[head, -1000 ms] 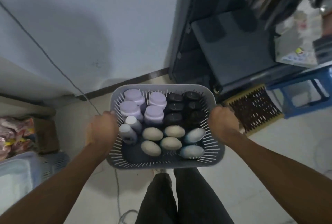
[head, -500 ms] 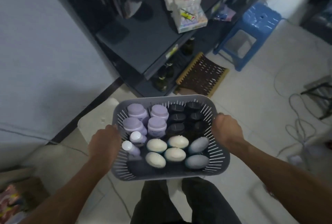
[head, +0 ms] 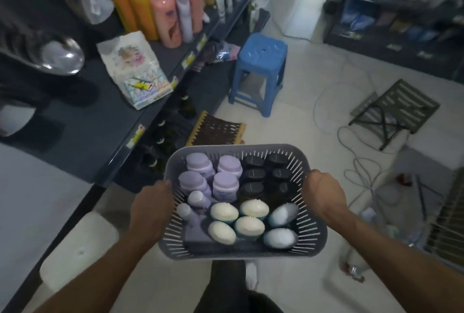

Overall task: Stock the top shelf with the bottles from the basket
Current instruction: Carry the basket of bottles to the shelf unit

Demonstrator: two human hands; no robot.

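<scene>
At lower centre of the frame the left hand (head: 150,204) and right hand (head: 324,197) grip the side rims of the basket (head: 236,148), full of bottles (head: 224,184); the shelf (head: 100,121) lies upper left, nearer the left hand.

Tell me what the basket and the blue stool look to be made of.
The basket looks like moulded plastic, matte grey: thin slotted walls, rounded rim. The blue stool is probably plastic too, slightly glossy: seat and legs seem one moulded piece.
</scene>
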